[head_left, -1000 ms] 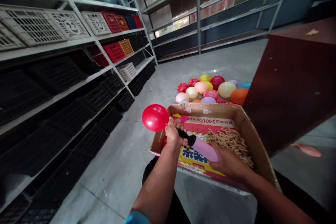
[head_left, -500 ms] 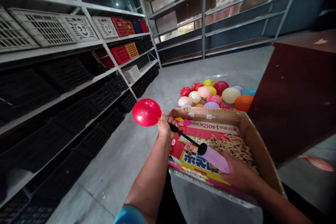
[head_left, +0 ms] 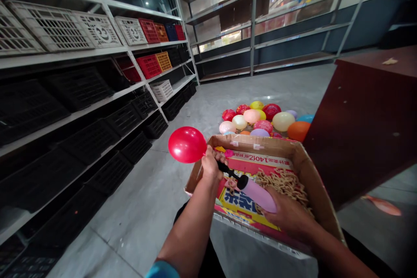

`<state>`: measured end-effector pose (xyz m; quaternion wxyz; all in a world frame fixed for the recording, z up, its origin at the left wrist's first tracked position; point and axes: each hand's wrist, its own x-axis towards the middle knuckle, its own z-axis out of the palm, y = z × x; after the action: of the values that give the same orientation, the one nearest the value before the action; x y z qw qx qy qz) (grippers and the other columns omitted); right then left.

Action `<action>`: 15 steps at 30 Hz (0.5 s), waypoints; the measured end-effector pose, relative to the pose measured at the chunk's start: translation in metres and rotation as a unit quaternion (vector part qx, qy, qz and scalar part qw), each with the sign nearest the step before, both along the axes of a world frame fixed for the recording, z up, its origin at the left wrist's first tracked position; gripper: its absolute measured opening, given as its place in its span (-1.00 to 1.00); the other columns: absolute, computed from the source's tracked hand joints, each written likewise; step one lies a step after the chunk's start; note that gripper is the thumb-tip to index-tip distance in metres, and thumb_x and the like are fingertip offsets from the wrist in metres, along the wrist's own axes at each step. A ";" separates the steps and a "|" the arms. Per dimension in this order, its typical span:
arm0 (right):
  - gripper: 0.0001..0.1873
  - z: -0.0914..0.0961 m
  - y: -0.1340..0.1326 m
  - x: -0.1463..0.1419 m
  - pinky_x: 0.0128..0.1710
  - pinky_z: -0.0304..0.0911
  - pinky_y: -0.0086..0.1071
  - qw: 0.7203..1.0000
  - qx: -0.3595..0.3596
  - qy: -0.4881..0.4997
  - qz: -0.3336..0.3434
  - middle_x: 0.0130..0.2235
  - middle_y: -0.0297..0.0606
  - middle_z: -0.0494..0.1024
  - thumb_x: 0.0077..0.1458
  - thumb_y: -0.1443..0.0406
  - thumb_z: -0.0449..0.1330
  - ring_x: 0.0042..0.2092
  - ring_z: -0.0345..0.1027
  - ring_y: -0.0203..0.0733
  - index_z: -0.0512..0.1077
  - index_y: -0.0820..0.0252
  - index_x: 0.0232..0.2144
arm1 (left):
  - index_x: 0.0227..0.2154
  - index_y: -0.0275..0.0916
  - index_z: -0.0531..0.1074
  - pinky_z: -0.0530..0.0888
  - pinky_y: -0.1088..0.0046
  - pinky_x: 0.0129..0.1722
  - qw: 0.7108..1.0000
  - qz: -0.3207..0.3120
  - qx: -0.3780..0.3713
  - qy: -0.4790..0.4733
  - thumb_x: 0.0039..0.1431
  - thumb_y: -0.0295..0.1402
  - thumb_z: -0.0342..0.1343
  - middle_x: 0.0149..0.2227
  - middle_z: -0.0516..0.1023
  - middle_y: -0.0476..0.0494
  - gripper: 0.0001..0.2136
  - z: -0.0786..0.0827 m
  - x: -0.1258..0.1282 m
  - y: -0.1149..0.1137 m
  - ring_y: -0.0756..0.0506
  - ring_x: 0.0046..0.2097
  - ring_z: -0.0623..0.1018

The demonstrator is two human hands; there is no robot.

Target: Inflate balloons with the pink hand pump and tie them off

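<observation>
A red balloon (head_left: 187,144), part inflated and shiny, points left from my left hand (head_left: 212,163). That hand is closed around the balloon's neck and the black nozzle end of a balloon pump. My right hand (head_left: 288,213) grips the pump's pale purple barrel (head_left: 259,193), and little of the black rod shows between the two ends. Both hands are over an open cardboard box (head_left: 301,160). Inside the box lie a heap of tan uninflated balloons (head_left: 283,182) and a few loose pink and yellow ones near its far left corner.
Several inflated balloons (head_left: 260,127) in mixed colours rest on the floor beyond the box. A dark red cabinet (head_left: 355,130) stands at the right, with a limp orange balloon (head_left: 382,205) on the floor beside it. Shelves with plastic crates (head_left: 150,67) line the left.
The pump has shortened: my hands have come closer together and less black rod shows. The red balloon looks larger and sits slightly lower and further right.
</observation>
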<state>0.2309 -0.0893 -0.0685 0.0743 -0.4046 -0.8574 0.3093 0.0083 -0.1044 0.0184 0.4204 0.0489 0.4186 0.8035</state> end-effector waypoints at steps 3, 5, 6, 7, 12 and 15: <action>-0.43 -0.004 0.004 0.008 -0.26 0.18 -0.31 1.000 -0.001 -0.015 0.001 -0.15 -0.08 0.55 -0.08 0.22 0.15 -0.20 0.42 0.01 0.29 0.22 0.04 | -0.62 -0.18 -0.03 0.16 0.51 -0.69 0.999 0.012 0.030 0.009 0.15 -0.22 0.01 -0.70 -0.02 0.13 -0.63 0.013 -0.025 0.000 0.07 -0.70 0.13; -0.49 -0.006 0.005 0.012 -0.28 0.17 -0.32 1.000 -0.005 -0.021 -0.003 -0.19 -0.10 0.56 -0.10 0.25 0.16 -0.23 0.43 0.00 0.34 0.20 -0.03 | -0.61 -0.18 -0.03 0.17 0.51 -0.69 0.999 0.023 0.035 0.008 0.14 -0.22 0.02 -0.69 -0.02 0.13 -0.64 0.019 -0.037 0.000 0.07 -0.70 0.13; -0.53 -0.008 0.005 0.012 -0.29 0.17 -0.33 1.000 -0.006 -0.019 -0.003 -0.21 -0.12 0.56 -0.11 0.27 0.15 -0.24 0.43 -0.01 0.36 0.19 -0.07 | -0.61 -0.19 -0.02 0.17 0.51 -0.69 0.999 0.026 0.036 0.008 0.14 -0.22 0.03 -0.69 -0.01 0.13 -0.64 0.020 -0.040 0.000 0.07 -0.70 0.13; -0.56 -0.009 0.004 0.012 -0.31 0.16 -0.33 1.000 -0.007 -0.018 -0.005 -0.22 -0.13 0.57 -0.11 0.28 0.15 -0.25 0.43 -0.02 0.37 0.18 -0.09 | -0.61 -0.19 -0.02 0.17 0.52 -0.69 0.999 0.030 0.035 0.009 0.14 -0.21 0.03 -0.69 -0.01 0.13 -0.64 0.020 -0.041 0.000 0.07 -0.70 0.13; -0.47 -0.008 0.002 0.005 -0.30 0.17 -0.32 1.000 -0.007 -0.013 -0.015 -0.16 -0.10 0.56 -0.10 0.25 0.17 -0.20 0.43 0.02 0.34 0.16 0.00 | -0.62 -0.18 -0.03 0.19 0.50 -0.70 1.000 0.023 0.012 0.007 0.15 -0.19 0.02 -0.69 -0.01 0.12 -0.62 0.016 -0.023 0.002 0.07 -0.70 0.14; -0.44 -0.003 0.002 -0.004 -0.28 0.17 -0.33 1.000 -0.005 0.000 -0.007 -0.15 -0.10 0.55 -0.09 0.23 0.17 -0.19 0.43 0.02 0.31 0.16 0.02 | -0.63 -0.18 0.00 0.19 0.50 -0.70 1.000 0.011 -0.003 0.008 0.14 -0.17 0.03 -0.70 0.00 0.12 -0.62 0.008 -0.004 0.003 0.06 -0.70 0.16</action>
<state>0.2264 -0.0875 -0.0720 0.0746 -0.4113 -0.8529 0.3129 0.0045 -0.1016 0.0261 0.4087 0.0494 0.4248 0.8063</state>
